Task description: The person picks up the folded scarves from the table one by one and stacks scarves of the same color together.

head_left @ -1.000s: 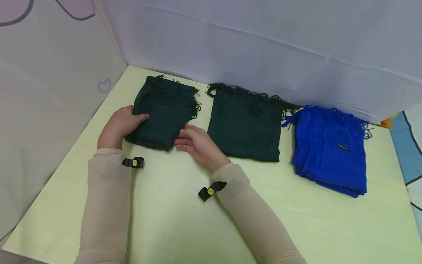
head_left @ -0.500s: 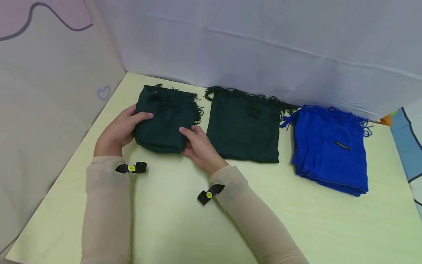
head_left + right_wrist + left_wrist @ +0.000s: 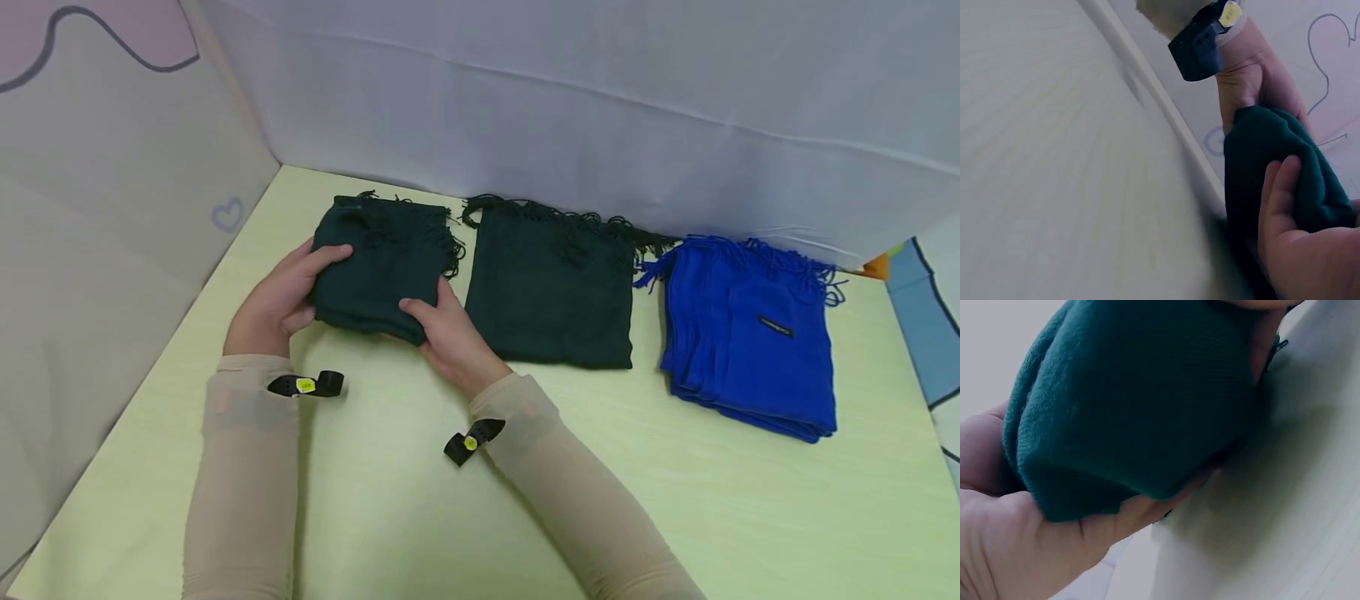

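In the head view, a folded dark green fringed scarf (image 3: 375, 275) sits at the back left of the table, its near edge raised. My left hand (image 3: 281, 292) grips its left side, thumb on top and fingers underneath. At the near right corner my right hand (image 3: 453, 337) pinches the cloth, thumb on top; its other fingers are mostly hidden below. The left wrist view shows the scarf's folded layers (image 3: 1129, 400) held off the surface. In the right wrist view, both hands hold the folded cloth (image 3: 1272, 144) from opposite sides.
A second dark green scarf (image 3: 555, 292) lies folded flat just right of the held one. Farther right is a folded blue scarf (image 3: 750, 342) with a small dark label. All rest on a pale yellow table (image 3: 390, 500) bounded by a white cloth backdrop (image 3: 525, 108) behind and at left.
My right hand, earlier touching the scarf's right edge with extended fingers, now grips its near corner with the thumb on top. The near edge has come up off the table.
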### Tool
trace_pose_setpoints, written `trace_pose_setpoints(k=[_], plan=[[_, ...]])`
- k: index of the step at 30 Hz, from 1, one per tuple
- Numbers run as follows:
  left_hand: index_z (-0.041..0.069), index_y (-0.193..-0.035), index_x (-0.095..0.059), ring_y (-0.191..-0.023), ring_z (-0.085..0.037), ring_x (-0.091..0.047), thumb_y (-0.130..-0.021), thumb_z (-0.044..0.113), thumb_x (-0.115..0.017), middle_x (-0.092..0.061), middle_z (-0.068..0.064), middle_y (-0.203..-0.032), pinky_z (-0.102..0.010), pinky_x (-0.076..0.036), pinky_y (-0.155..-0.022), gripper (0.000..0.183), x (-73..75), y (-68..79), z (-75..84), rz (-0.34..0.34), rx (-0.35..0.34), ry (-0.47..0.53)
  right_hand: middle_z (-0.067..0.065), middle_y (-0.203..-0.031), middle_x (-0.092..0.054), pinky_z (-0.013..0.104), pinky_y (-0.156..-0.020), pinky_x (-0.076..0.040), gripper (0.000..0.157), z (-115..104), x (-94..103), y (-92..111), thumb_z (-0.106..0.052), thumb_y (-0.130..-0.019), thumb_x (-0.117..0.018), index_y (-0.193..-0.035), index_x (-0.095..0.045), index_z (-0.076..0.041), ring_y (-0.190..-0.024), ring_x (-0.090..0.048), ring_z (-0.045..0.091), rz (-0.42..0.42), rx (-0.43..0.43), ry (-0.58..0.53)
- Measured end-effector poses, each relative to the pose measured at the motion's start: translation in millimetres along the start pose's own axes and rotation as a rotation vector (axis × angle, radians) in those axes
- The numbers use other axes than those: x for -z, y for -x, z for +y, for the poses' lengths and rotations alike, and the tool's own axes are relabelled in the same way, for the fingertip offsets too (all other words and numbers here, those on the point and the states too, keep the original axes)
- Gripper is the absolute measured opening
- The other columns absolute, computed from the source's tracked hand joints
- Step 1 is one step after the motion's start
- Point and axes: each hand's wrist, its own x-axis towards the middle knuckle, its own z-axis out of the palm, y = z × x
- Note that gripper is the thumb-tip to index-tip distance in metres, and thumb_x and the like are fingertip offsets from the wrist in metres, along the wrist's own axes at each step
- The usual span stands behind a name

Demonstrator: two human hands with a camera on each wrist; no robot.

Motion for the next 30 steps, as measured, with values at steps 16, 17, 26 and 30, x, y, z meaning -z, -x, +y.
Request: trace_pose_setpoints(k=[16,17,26,30], plan=[[0.025,-0.144,-0.033,-0.135,-0.025,-0.044,-0.109,0.004,-0.047,-0.028,-0.007,-0.160,-0.028,-0.056,-0.098,0.043,-57.8,-10.9,-5.1,-0.115,-0.264,0.256,0.019,-0.149,-0.056,0.039,-0.083,-0.064,0.055,-56,32.5,30,-0.001,-0.111,-0.050,-0.161,-0.037,-0.017,-0.108,-0.072,0.027,-0.130,0.172,0.046],[0.024,-0.144,-0.033,-0.136,-0.026,-0.043,-0.109,0.002,-0.045,-0.028,-0.008,-0.161,-0.028,-0.055,-0.099,0.044,-63.2,-11.0,-5.4,-0.119,-0.294,0.263,0.019,-0.149,-0.056,0.039,-0.083,-0.064,0.055,-58,35.5,33,-0.002,-0.111,-0.050,-0.162,-0.037,-0.017,-0.109,-0.071,0.025,-0.127,0.187,0.051],[0.020,-0.141,-0.036,-0.141,-0.025,-0.041,-0.100,-0.014,-0.036,-0.031,-0.006,-0.161,-0.031,-0.050,-0.107,0.053,-98.8,-12.5,-9.9,-0.149,-0.448,0.358,0.010,-0.154,-0.054,0.039,-0.094,-0.061,0.058,-77,56.0,50,-0.008,-0.111,-0.053,-0.164,-0.033,-0.022,-0.119,-0.068,0.021,-0.057,0.248,0.172],[0.020,-0.145,-0.036,-0.143,-0.025,-0.040,-0.098,-0.017,-0.034,-0.031,-0.006,-0.163,-0.032,-0.050,-0.107,0.060,-115.4,-22.0,-11.6,-0.170,-0.454,0.385,0.001,-0.163,-0.046,0.040,-0.115,-0.047,0.063,-86,67.8,57,-0.009,-0.112,-0.052,-0.167,-0.028,-0.023,-0.140,-0.055,0.020,-0.014,0.271,0.222]])
